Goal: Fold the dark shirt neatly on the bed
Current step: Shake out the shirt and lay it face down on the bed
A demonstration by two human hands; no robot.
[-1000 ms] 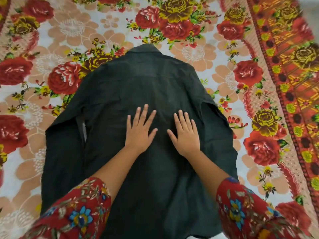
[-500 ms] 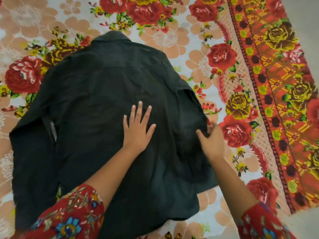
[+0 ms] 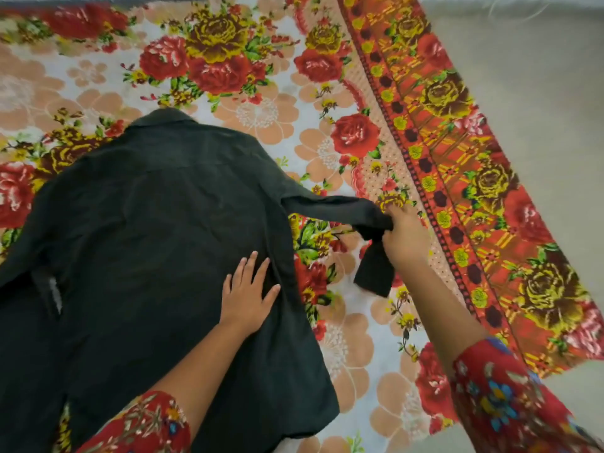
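The dark shirt (image 3: 157, 243) lies back-up on the floral bedsheet (image 3: 261, 116), collar pointing away from me. My left hand (image 3: 246, 294) rests flat on the shirt's back near its right side, fingers spread. My right hand (image 3: 403, 238) is closed on the shirt's right sleeve (image 3: 336, 209), which is stretched out sideways off the body; the cuff end (image 3: 374, 273) hangs below my fist. The left sleeve lies folded alongside the body at the lower left.
The bedsheet's red and yellow patterned border (image 3: 457, 178) runs diagonally along the right. Beyond it is a plain grey floor (image 3: 539, 93). My red floral sleeves show at the bottom of the view.
My right hand left the shirt's back, took hold of the right sleeve and pulled it out to the right. My left hand stayed pressed on the shirt. The view shifted right.
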